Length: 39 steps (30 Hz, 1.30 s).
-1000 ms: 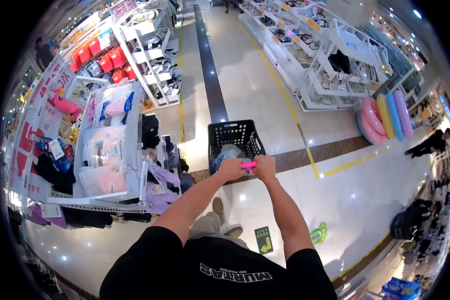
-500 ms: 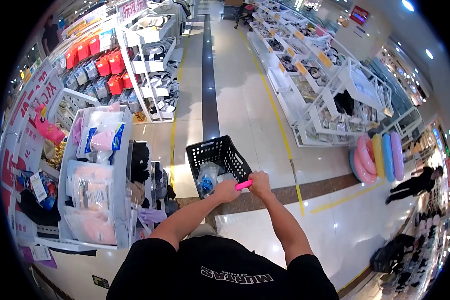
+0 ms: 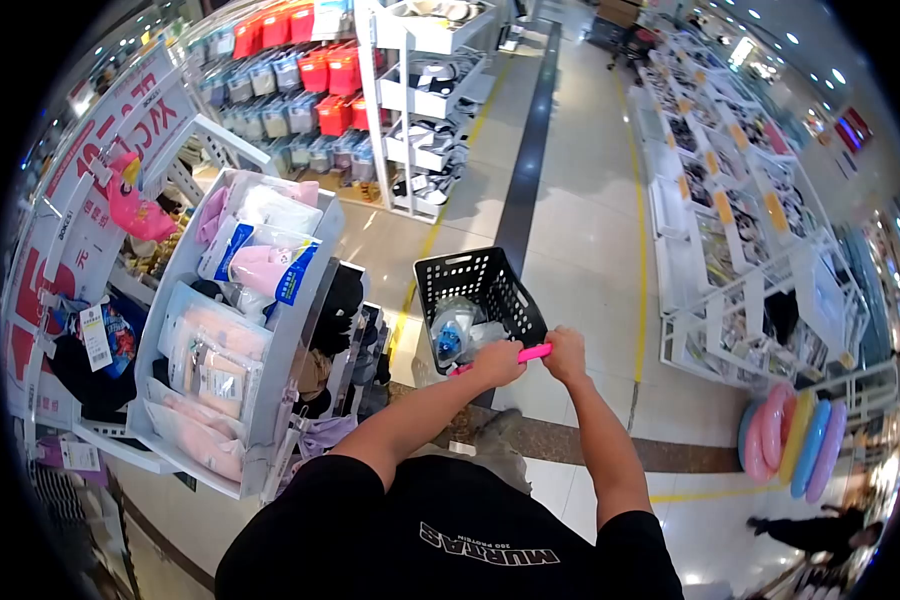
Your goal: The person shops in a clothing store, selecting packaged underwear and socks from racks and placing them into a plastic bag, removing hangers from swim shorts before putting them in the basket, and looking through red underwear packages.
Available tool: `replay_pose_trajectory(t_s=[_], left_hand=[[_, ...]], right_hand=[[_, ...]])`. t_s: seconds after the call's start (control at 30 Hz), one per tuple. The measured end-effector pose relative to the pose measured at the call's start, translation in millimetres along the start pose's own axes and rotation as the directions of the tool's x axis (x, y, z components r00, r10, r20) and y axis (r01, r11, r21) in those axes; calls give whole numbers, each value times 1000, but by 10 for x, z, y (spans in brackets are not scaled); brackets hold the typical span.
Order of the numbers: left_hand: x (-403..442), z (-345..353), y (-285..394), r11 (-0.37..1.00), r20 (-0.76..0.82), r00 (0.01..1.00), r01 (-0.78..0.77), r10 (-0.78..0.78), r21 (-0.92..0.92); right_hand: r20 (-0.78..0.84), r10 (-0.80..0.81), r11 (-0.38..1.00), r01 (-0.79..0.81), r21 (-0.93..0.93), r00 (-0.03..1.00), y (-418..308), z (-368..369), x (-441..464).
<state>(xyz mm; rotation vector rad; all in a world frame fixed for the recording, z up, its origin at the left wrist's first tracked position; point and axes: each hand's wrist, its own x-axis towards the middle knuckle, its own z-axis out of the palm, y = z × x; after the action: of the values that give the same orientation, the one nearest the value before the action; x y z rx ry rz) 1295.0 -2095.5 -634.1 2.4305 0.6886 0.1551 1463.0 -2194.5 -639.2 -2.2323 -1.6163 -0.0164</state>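
Both my hands grip the pink handle [image 3: 534, 352] of a black perforated shopping basket [image 3: 515, 302] in front of me. My left hand [image 3: 498, 363] is wrapped round the handle near the basket's near side. Close beside it, my right hand [image 3: 567, 352] is closed round the handle's right end. Inside the basket lie clear plastic packages, one with something blue in it [image 3: 450, 338]. How the handle joins the basket is partly hidden by my hands.
To my left stands a white display bin [image 3: 292, 330] with packaged pink goods. Beyond it rise shelves [image 3: 420, 105] with footwear. Along the right runs a tiered display rack [image 3: 715, 230], with colourful inflatable rings [image 3: 792, 440] at its near end. A person in dark clothes [image 3: 820, 530] is at far right.
My view has turned left, so the shelves, rack and basket sit farther right in the picture. The left bin appears nearer. Both hands keep hold of the handle.
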Motion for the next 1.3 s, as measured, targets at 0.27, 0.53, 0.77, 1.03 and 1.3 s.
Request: replay_pose_trajectory(t_s=[0.27, 0.53, 0.77, 1.03, 1.3], left_hand=[[818, -388, -327, 985, -81, 982, 171, -170, 11], [1479, -700, -467, 920, -190, 908, 388, -373, 50], [1836, -766, -728, 867, -365, 821, 494, -440, 66], [2115, -1091, -974, 833, -448, 757, 552, -476, 48], [2352, -1481, -1519, 803, -498, 716, 593, -490, 63]], right_hand=[[72, -157, 987, 154, 38, 985, 272, 225, 1251], [-74, -352, 920, 359, 158, 933, 447, 431, 2273], [-30, -433, 878, 429, 211, 901, 436, 538, 2915], [-99, -504, 820, 512, 256, 858, 284, 777, 3532], [-124, -553, 767, 561, 312, 824, -33, 1072, 4199]])
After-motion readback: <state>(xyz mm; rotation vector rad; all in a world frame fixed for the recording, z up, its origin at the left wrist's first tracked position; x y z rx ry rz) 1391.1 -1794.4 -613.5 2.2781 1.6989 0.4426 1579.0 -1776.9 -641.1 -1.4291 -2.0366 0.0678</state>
